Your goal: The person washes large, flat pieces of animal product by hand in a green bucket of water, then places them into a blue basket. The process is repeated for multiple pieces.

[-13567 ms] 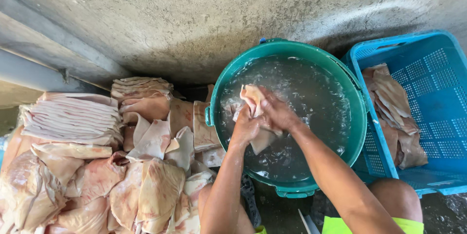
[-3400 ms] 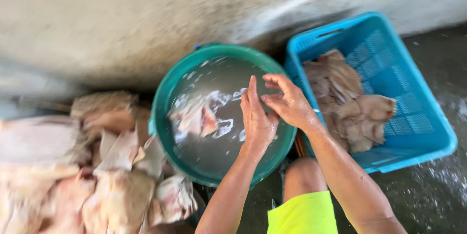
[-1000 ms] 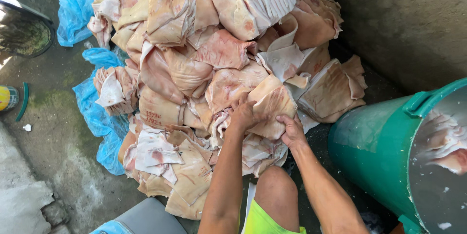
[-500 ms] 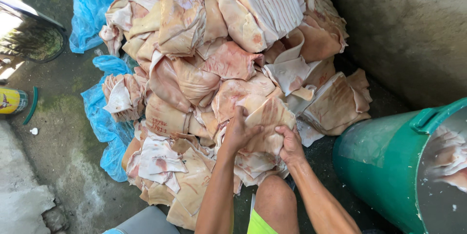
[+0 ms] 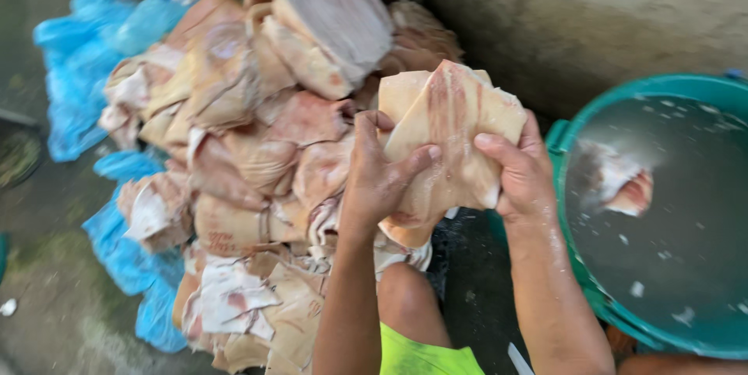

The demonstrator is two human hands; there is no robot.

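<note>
— Sheeting (image 5: 78, 71), blue, lies on the floor at far left, under the pile of skin slabs (image 5: 257, 157). Hands?
— Left hand (image 5: 378, 180) and right hand (image 5: 523, 169) both grip one pale slab (image 5: 452, 133), lifted between pile and tub.
— Tub?
— Green tub (image 5: 592, 297) at right holds water; one piece (image 5: 623, 184) floats inside.

Rough grey concrete wall (image 5: 592, 17) above wet, dark floor (image 5: 54, 281).

Gripping a pale slab of raw meat (image 5: 448, 137) with left hand (image 5: 378, 176) and right hand (image 5: 518, 169), between the meat pile (image 5: 257, 157) and the green tub (image 5: 662, 211) holding water.
</note>
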